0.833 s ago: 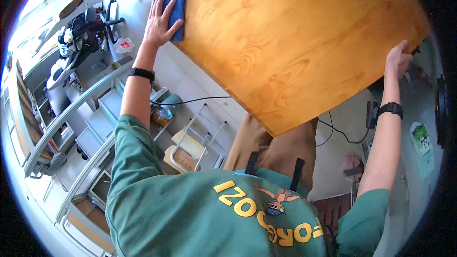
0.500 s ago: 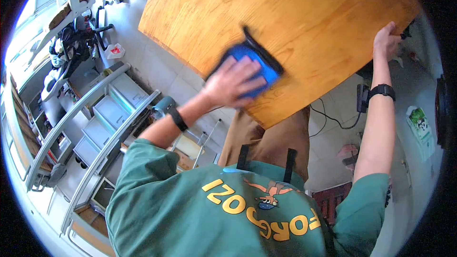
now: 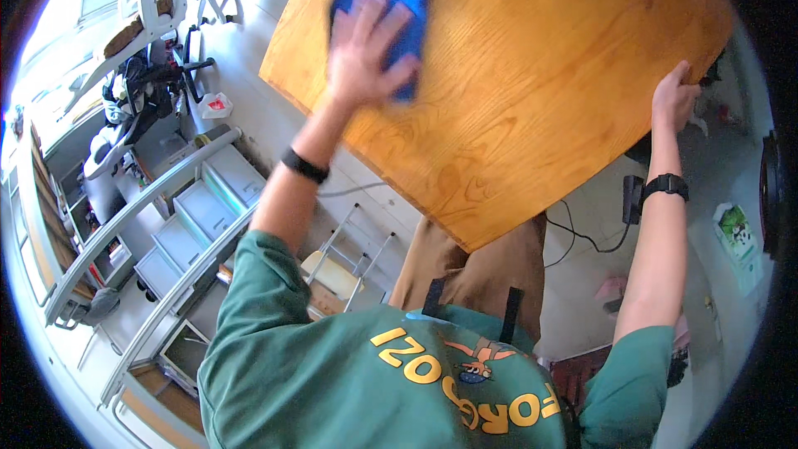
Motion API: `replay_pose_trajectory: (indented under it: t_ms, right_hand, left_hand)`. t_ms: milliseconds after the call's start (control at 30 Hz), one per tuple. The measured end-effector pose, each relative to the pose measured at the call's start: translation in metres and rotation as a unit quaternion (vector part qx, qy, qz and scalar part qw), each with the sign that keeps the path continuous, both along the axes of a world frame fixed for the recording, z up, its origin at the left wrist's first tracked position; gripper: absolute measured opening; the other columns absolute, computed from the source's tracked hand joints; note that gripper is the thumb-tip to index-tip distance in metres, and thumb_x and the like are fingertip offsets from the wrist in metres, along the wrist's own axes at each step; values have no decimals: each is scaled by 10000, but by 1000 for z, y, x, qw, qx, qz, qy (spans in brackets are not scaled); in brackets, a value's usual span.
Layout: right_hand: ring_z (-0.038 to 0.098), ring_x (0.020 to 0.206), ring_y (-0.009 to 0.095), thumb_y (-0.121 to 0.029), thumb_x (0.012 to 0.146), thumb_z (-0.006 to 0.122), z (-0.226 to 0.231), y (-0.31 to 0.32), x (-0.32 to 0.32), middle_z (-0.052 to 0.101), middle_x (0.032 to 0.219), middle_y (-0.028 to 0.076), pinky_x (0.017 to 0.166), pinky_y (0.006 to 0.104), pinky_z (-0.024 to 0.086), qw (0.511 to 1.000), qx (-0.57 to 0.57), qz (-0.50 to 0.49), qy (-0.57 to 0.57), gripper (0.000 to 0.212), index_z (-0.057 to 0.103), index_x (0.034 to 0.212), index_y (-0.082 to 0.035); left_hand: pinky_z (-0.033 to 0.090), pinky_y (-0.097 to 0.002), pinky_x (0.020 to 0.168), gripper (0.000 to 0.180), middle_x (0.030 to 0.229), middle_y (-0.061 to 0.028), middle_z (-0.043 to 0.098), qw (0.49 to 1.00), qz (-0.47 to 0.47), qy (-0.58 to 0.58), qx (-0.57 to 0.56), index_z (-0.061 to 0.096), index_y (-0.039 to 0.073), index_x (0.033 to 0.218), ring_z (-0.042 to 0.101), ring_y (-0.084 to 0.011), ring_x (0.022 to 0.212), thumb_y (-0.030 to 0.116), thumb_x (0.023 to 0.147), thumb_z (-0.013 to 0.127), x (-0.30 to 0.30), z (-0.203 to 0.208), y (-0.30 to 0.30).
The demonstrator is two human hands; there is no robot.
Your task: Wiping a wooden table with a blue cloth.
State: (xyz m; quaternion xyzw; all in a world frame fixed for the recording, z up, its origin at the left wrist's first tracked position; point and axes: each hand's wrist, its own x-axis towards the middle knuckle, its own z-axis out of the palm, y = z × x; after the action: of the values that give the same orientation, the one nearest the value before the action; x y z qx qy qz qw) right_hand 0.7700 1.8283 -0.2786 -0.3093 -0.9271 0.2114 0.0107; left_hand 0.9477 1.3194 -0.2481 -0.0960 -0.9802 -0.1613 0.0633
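A wooden tabletop [image 3: 515,91] with visible grain spreads across the upper middle, one corner pointing toward my lap. On its left part lies a blue cloth with dark edging [image 3: 407,33], blurred by motion. My left hand [image 3: 366,54] presses flat on this cloth, fingers spread, with a black band on the wrist. At the tabletop's right edge, my right hand [image 3: 675,101] is closed round the rim; part of its fingers is hidden. A black watch sits on that wrist.
Left of me stand a grey metal frame [image 3: 158,183] and light drawers [image 3: 199,212]. A white chair [image 3: 162,0] is at the upper left, near a small white bag [image 3: 216,106]. A black power adapter [image 3: 632,199] with its cable hangs below the tabletop's right edge.
My left hand and the blue cloth have slid away from me and leftward over the wood. My right hand keeps its hold on the edge. The view has shifted slightly.
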Motion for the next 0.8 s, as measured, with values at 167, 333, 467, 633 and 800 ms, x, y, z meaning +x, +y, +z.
replay_pose_trajectory:
  t_ms: [167,333,467,633,800]
  right_hand:
    - [583,1328,537,-706,1054,382,-5,-17,3,578,1428,413,1115,577,455,1000,-2,-23,-15,947,433,1464,146]
    - [587,1329,522,-670,1063,397,10,-20,3,597,1434,371,1115,563,455,999,-17,-45,-15,878,464,1442,119]
    - [646,1214,550,-647,1064,431,8,-9,6,649,1312,400,1007,619,515,999,11,7,37,838,483,1373,131]
    - [619,1237,555,-589,1088,445,0,-15,3,620,1342,410,1035,594,494,998,-36,-18,38,770,476,1371,127]
    - [615,1232,542,-512,1127,405,3,-22,13,613,1360,391,1027,565,490,993,-93,-8,70,705,455,1409,133]
  left_hand:
    - [221,-628,1284,769,1737,-152,353,990,91,62,-85,486,273,1630,325,-424,1593,563,955,709,-88,-11,-93]
    - [235,-637,1276,780,1722,-159,377,997,-54,42,-27,500,270,1621,346,-438,1578,551,932,733,-104,5,37]
    - [307,-642,1236,804,1686,-154,439,978,-196,-23,73,563,257,1556,386,-414,1560,552,839,775,-59,13,188]
    - [225,-601,1303,792,1768,-128,304,947,-292,-93,102,496,261,1609,294,-334,1625,585,912,684,-21,19,262]
    - [287,-604,1265,789,1712,-99,422,954,-272,-79,102,586,272,1536,409,-352,1561,546,824,789,-62,11,206]
